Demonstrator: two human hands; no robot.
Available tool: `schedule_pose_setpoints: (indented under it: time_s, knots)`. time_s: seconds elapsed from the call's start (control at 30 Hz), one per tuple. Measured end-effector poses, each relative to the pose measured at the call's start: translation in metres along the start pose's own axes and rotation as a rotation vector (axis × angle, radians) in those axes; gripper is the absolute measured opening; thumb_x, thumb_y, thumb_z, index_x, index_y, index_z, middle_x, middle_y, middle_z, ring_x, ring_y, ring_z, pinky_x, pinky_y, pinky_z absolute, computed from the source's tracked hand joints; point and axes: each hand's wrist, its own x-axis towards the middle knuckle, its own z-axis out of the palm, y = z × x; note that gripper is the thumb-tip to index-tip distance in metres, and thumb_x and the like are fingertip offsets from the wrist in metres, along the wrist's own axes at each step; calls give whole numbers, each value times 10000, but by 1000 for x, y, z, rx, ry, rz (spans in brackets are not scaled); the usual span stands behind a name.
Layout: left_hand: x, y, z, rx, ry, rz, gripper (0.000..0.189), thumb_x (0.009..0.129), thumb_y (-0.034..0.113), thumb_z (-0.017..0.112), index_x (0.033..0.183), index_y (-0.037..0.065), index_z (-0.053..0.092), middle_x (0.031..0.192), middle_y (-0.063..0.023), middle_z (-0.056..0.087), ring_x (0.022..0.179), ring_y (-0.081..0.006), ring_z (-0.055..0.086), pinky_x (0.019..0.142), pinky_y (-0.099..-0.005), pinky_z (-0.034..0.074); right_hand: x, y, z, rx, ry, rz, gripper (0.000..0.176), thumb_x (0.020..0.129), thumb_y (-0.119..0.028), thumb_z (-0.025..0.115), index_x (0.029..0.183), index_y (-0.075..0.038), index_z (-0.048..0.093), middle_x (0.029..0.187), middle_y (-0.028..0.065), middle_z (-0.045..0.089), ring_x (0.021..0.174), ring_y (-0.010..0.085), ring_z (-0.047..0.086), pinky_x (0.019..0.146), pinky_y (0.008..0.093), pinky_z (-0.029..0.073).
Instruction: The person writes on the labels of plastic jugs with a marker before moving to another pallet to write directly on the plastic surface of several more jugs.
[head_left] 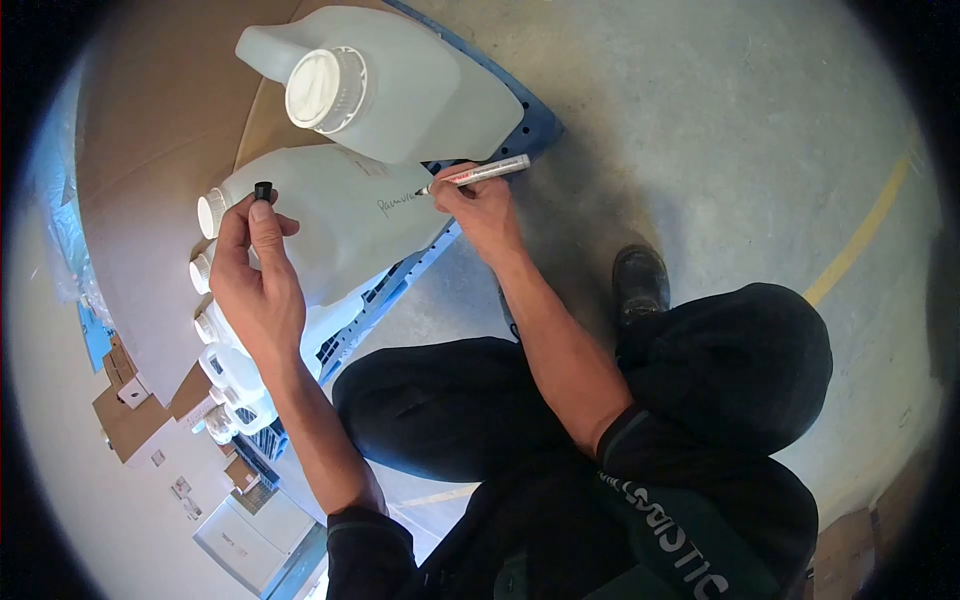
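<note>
My right hand (482, 212) grips a white marker (490, 171), its tip against the side of a translucent plastic jug (330, 215). Dark handwriting (397, 202) runs along that jug just left of the tip. Between the thumb and fingers of my left hand (258, 270) is a black marker cap (263, 190), held in front of the jug near its white lid (209, 213). A second large jug (430, 90) with a ribbed white cap (326, 90) stands beside it, at the top of the view.
Smaller white jugs (235, 370) continue the row toward the lower left. The jugs stand on a blue plastic pallet (535, 125). Brown cardboard (160, 130) rises behind them. A yellow line (860, 235) crosses the concrete floor at right; boxes (130, 410) sit far left.
</note>
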Motion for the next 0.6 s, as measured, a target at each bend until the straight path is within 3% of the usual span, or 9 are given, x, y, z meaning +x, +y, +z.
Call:
schedule_pose_setpoints:
  time_s: [0.13, 0.3, 0.43, 0.53, 0.6]
  knots:
    - [1, -1, 0, -6, -7, -4, 362, 993, 309, 483, 1048, -6, 653, 741, -55, 634, 794, -116, 572, 774, -274, 426, 3, 6, -6, -45, -17, -37, 151, 801, -94, 653, 902, 19, 646, 765, 54, 637, 697, 100, 592, 657, 243, 484]
    - [1, 0, 2, 2, 3, 13, 369, 991, 326, 488, 1035, 1, 657, 737, -50, 629, 778, -130, 566, 779, -292, 425, 2, 1, -4, 1, 64, 5, 154, 770, -104, 669, 860, 19, 649, 722, 19, 610, 682, 78, 551, 635, 242, 459]
    - [1, -1, 1, -8, 3, 13, 349, 990, 315, 497, 1022, 4, 652, 729, -60, 625, 770, -135, 578, 797, -298, 437, 4, 6, -6, -80, -3, -18, 163, 799, -109, 648, 901, 17, 638, 760, 49, 627, 710, 110, 605, 659, 246, 493]
    - [3, 2, 1, -5, 39, -10, 353, 989, 317, 501, 1019, -1, 650, 731, -62, 629, 763, -139, 579, 759, -295, 442, 4, -1, -10, -107, -23, 2, 152, 807, -109, 628, 893, 16, 625, 760, 52, 615, 715, 115, 603, 670, 254, 505]
    - [3, 5, 1, 182, 15, -38, 360, 990, 316, 503, 1018, -14, 644, 729, -65, 636, 728, -135, 571, 684, -295, 440, 3, -5, -11, -120, -50, 41, 148, 813, -109, 614, 893, 15, 615, 765, 53, 606, 715, 118, 600, 685, 264, 518]
